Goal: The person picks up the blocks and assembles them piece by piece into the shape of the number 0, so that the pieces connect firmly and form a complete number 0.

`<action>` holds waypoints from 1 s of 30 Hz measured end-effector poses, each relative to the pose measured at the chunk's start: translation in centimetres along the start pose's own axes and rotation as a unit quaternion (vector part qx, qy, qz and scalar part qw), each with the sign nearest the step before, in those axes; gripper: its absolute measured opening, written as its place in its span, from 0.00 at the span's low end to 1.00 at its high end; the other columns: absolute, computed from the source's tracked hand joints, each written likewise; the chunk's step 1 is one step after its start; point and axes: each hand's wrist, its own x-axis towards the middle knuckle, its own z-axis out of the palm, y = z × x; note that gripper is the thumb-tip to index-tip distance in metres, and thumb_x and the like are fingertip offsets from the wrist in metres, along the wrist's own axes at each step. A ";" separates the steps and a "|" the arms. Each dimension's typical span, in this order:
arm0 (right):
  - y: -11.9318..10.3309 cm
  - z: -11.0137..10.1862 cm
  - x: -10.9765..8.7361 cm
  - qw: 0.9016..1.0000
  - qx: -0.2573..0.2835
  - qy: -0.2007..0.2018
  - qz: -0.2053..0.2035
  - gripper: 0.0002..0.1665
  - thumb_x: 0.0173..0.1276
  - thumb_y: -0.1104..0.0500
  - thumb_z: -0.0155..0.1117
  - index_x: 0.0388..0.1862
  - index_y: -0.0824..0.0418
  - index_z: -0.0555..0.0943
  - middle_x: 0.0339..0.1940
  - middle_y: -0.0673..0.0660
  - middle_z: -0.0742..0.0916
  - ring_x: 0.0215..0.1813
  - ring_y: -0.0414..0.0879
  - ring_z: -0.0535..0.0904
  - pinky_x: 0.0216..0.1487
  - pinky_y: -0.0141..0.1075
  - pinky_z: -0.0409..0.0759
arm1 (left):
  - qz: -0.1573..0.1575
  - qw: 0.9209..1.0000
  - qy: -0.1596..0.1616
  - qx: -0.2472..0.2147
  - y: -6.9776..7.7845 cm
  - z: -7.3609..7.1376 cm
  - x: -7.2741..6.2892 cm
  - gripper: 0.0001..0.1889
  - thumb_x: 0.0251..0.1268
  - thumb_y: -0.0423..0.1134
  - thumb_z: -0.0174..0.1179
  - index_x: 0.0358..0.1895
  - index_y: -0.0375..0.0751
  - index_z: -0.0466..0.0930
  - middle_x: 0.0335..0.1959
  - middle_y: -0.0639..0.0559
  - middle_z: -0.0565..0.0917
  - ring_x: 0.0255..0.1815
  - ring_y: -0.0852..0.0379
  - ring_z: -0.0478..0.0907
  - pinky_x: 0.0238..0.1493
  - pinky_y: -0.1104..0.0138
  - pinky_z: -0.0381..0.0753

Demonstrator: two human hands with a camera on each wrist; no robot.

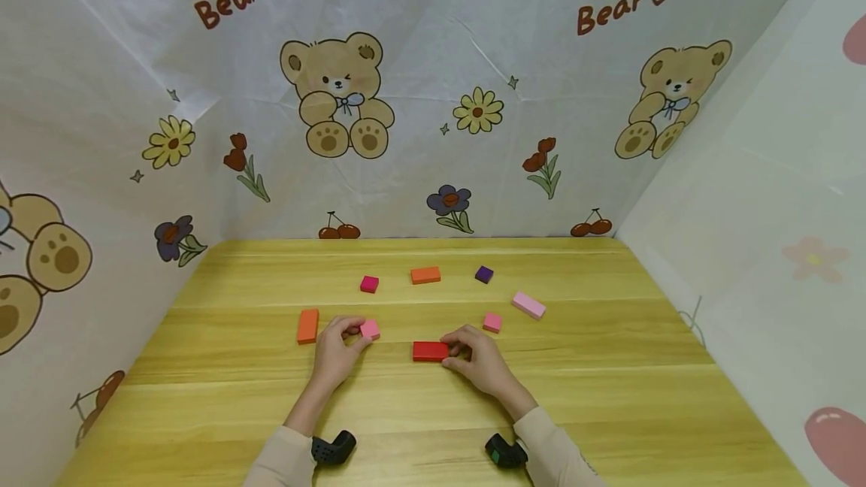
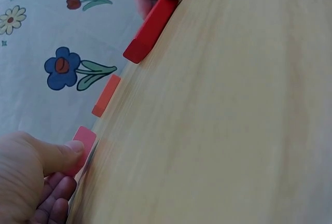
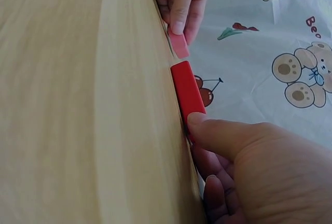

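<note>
My left hand (image 1: pixel 336 354) pinches a small pink block (image 1: pixel 369 329) between thumb and fingers, low over the wooden table. In the left wrist view the thumb of that hand lies across the face of the pink block (image 2: pixel 83 149). To its right, my right hand (image 1: pixel 482 361) grips the right end of a longer red block (image 1: pixel 430 352), which lies flat with its long side running left to right. The right wrist view shows the thumb pressed on the near end of the red block (image 3: pixel 187 86). A short gap separates the two held blocks.
Around the hands on the table (image 1: pixel 419 427) lie an upright-turned orange block (image 1: pixel 307 326), a magenta block (image 1: pixel 369 284), another orange block (image 1: pixel 425 275), a purple block (image 1: pixel 483 274), a light pink block (image 1: pixel 528 304) and a pink cube (image 1: pixel 492 322). A bear-printed cloth (image 1: pixel 406 194) stands behind.
</note>
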 end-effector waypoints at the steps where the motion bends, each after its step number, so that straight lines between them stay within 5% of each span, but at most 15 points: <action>1: 0.0 0.0 0.0 1.000 0.001 0.000 0.003 0.15 0.59 0.62 0.73 0.46 0.59 0.85 0.36 0.51 0.83 0.36 0.43 0.78 0.35 0.29 0.75 | -0.004 1.000 -0.002 -0.002 0.0 0.0 0.0 0.16 0.52 0.31 0.73 0.46 0.35 0.85 0.41 0.45 0.84 0.42 0.51 0.79 0.44 0.64 0.79; 18: -0.8 -0.1 0.0 0.998 0.051 0.014 0.019 0.15 0.58 0.64 0.74 0.45 0.61 0.85 0.34 0.54 0.84 0.36 0.41 0.79 0.38 0.29 0.81 | -0.032 0.998 -0.041 -0.033 0.8 -0.6 -0.2 0.16 0.53 0.30 0.71 0.47 0.36 0.85 0.43 0.45 0.84 0.43 0.53 0.79 0.45 0.66 0.79; 30: -3.2 -1.1 -0.7 0.997 0.057 0.012 0.054 0.15 0.58 0.65 0.74 0.45 0.60 0.85 0.36 0.54 0.84 0.37 0.43 0.79 0.41 0.30 0.82 | -0.009 0.998 -0.060 -0.033 3.3 -1.9 -1.2 0.15 0.52 0.28 0.71 0.45 0.37 0.85 0.43 0.47 0.84 0.43 0.53 0.80 0.46 0.64 0.82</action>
